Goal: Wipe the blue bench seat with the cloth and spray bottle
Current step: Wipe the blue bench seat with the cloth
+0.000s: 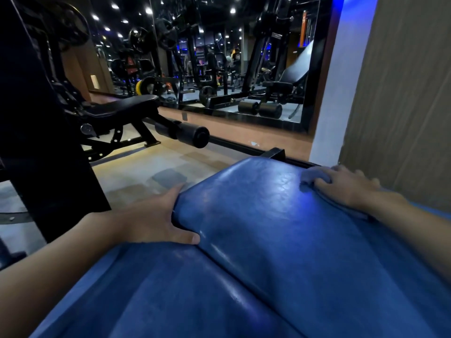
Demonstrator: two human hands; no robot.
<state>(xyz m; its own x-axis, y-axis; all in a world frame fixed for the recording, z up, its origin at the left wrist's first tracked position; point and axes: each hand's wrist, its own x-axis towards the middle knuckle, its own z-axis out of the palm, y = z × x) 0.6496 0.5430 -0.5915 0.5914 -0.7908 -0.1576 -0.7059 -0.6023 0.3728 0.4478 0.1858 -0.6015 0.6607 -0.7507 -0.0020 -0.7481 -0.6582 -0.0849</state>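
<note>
Blue vinyl, cracked and glossy, covers the seat (268,215), which fills the middle and right of the view. A second blue pad (195,293) butts against the seat's near end along a slanted seam.

The wiping step looks to be in hand. The right hand (346,189) presses a grey-blue cloth (313,175) onto the seat's far right corner. Its fingers curl over the bunched front of the cloth, and the rest of the cloth trails back under the wrist. The left hand (156,220) holds the seat's left edge close to the seam, thumb on top and fingers running along the side. It seems to be steadying the seat or the person. No spray bottle is in view, so I cannot tell whether the seat has been sprayed.

So far the cloth sits on one corner only, and most of the seat has no cloth on it. The next move probably calls for drawing the cloth from that far corner across to the seat's left edge. After that, it would work back toward the seam in overlapping passes, with steady downward pressure so the cloth does not skid on the slick vinyl. The left hand would have to lift off for its strip to be reached.

The seat lies flat, and its long axis runs from the seam away toward the far right. Its rounded far end points at the mirror (219,57) beyond the seat, with a wall (402,93) just beside its right edge.
</note>
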